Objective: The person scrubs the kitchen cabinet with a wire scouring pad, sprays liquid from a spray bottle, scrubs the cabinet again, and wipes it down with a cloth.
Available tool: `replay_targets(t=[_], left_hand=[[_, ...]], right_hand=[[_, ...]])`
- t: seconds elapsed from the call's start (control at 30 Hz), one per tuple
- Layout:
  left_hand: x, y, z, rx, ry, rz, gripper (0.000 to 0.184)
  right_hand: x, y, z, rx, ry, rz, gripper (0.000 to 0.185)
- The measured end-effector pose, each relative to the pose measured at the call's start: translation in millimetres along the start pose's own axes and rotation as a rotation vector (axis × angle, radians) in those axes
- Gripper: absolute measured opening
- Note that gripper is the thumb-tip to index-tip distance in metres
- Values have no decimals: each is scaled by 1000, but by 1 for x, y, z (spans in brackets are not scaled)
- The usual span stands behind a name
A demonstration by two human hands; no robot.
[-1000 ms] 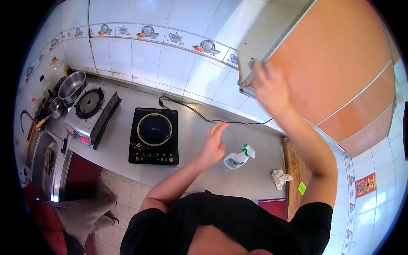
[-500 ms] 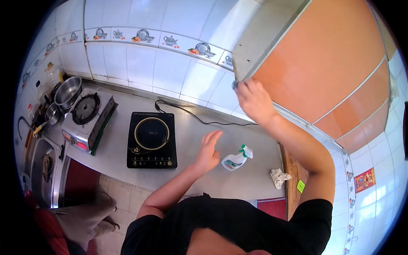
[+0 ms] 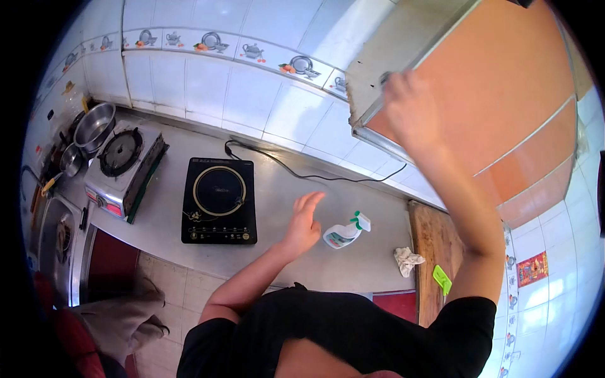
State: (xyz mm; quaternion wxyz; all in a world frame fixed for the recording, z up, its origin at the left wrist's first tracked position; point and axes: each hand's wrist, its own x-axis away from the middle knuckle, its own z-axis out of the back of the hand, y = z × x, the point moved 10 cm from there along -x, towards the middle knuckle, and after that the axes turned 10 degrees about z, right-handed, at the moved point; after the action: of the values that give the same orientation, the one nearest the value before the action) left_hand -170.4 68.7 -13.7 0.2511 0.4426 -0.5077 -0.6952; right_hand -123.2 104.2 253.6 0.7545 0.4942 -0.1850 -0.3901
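Orange cabinet [image 3: 498, 82]: hung above the counter's [image 3: 353, 271] right rear corner; judged rigid, best held by its lower edge.
Right hand [image 3: 411, 112]: raised at the cabinet, blurred; grip cannot be told.
Left hand [image 3: 304, 227]: held uncurled, unladen, beside the spray bottle [image 3: 340, 236].
Rear edge: lined by a black cable [image 3: 302, 176], with room left toward the spray bottle.

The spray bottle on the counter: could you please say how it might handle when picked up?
The spray bottle looks plastic, so it likely flexes slightly when squeezed. Its shape narrows toward the trigger head, probably giving a secure hold.
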Motion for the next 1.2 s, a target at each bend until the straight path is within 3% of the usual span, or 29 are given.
replay_targets(t=[0.07,0.1,0.13,0.23,0.27,0.33,0.43,0.53,0.57,0.67,0.77,0.83,0.97,1.03,1.13,1.17,1.2], left_hand=[[-6,3,-1,-4,-19,-13,69],[-5,3,-4,-16,-20,-28,69],[-2,2,-6,-27,-22,-36,70],[-2,-1,5,16,-34,52,70],[-2,-3,10,12,-24,49,70],[-2,-8,16,12,2,47,68],[-6,-19,14,4,5,49,66],[-9,-8,16,-31,10,-4,65],[-11,-8,16,-24,9,-2,65],[-14,-9,14,-1,8,10,64],[-16,-16,13,2,33,15,65],[-20,-18,13,-40,69,-4,65],[-23,-21,9,23,52,12,65],[-25,-20,4,21,63,-51,64],[-32,-13,3,82,5,28,64],[-30,-8,5,59,11,-4,64],[-32,-3,7,35,23,-42,64]], right_hand=[[-1,-28,-16,-51,-122,26,13],[11,-47,-50,-61,119,-85,13],[5,-75,-30,54,-78,173,14],[-3,-46,-7,-84,26,104,14],[-2,-23,3,-132,-6,63,17],[2,44,39,-70,198,-109,18],[6,163,95,-47,259,-428,17],[1,262,119,-101,440,-317,23],[1,297,119,-214,434,-383,28],[-18,296,202,385,518,-356,23],[-32,362,197,497,408,-191,21],[-42,375,186,471,187,-266,21],[-36,322,147,475,123,-246,17],[-25,245,105,486,180,-122,15],[-8,111,56,381,153,64,12],[-6,81,48,333,28,91,11],[-6,84,51,335,44,110,12]])
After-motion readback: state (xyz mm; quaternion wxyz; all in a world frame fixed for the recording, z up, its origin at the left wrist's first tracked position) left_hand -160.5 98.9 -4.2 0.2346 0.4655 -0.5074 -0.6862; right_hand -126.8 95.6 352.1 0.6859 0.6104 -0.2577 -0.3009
